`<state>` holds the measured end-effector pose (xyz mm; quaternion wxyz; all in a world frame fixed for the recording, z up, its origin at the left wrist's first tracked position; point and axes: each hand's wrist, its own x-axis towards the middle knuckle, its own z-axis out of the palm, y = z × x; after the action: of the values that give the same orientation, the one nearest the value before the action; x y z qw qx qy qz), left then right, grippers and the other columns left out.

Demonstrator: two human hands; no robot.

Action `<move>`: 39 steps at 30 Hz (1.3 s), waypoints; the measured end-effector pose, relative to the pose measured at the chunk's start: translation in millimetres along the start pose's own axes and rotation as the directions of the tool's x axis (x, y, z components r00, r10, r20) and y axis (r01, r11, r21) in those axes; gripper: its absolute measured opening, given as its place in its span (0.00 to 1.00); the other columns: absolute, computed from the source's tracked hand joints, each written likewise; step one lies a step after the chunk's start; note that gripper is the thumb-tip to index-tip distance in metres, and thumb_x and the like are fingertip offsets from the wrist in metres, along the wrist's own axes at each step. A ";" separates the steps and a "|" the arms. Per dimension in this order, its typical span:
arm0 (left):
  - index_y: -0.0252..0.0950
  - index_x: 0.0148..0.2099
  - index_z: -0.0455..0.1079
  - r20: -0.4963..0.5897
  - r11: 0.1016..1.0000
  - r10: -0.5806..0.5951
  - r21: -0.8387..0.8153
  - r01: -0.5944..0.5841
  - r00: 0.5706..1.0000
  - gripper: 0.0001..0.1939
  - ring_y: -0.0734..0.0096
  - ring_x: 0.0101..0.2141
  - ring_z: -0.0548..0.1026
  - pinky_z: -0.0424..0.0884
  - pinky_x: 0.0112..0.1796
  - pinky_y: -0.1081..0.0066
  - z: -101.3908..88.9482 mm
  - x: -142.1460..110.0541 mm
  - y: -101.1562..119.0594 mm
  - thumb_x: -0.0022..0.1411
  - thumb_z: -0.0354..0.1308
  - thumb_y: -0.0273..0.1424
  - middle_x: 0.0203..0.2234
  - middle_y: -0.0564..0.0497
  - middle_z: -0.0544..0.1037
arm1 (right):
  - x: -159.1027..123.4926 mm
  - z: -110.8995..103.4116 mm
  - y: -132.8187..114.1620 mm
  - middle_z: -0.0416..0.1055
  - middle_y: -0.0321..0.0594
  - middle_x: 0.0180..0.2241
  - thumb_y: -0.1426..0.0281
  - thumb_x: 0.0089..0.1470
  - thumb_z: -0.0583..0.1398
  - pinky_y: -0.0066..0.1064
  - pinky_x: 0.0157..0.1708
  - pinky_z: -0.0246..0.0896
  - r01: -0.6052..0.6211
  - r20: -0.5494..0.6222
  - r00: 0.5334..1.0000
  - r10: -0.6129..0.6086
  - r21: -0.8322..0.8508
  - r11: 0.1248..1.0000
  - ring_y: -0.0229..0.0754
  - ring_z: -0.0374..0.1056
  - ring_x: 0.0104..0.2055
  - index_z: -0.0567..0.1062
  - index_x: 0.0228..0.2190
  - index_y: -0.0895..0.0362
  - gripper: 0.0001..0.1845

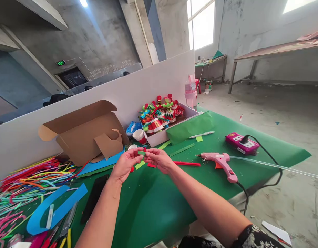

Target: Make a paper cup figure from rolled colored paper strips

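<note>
Both my hands meet above the green table, pinching a small green paper strip between them. The fingers of my left hand close on its left end. At its right end, my right hand grips it between thumb and fingers. A bit of red shows just behind the strip; I cannot tell what it belongs to. Under and beyond the hands lie light green paper strips, a darker green strip and red strips. A white paper cup with a red band stands just behind.
A pink glue gun lies at right, its cord near a magenta power box. An open cardboard box and a white box of colourful paper figures stand behind. Pipe cleaners, blue paper and scissors are at left.
</note>
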<state>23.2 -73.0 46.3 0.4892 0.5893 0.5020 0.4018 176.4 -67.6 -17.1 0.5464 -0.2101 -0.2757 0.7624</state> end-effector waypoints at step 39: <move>0.41 0.32 0.77 0.265 -0.059 0.028 0.963 -0.263 0.964 0.10 0.51 0.43 0.74 0.65 0.39 0.63 -61.1 68.3 48.2 0.51 0.56 0.26 0.34 0.44 0.81 | 1.1 -3.9 5.2 0.76 0.39 0.25 0.67 0.56 0.65 0.24 0.26 0.70 -0.181 -0.136 0.977 0.164 -0.124 0.976 0.31 0.68 0.20 0.76 0.29 0.61 0.09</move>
<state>-14.4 4.1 104.4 -0.0929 0.8399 0.5283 -0.0832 174.7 -67.1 -23.4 0.4786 -0.3173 -0.2726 0.7720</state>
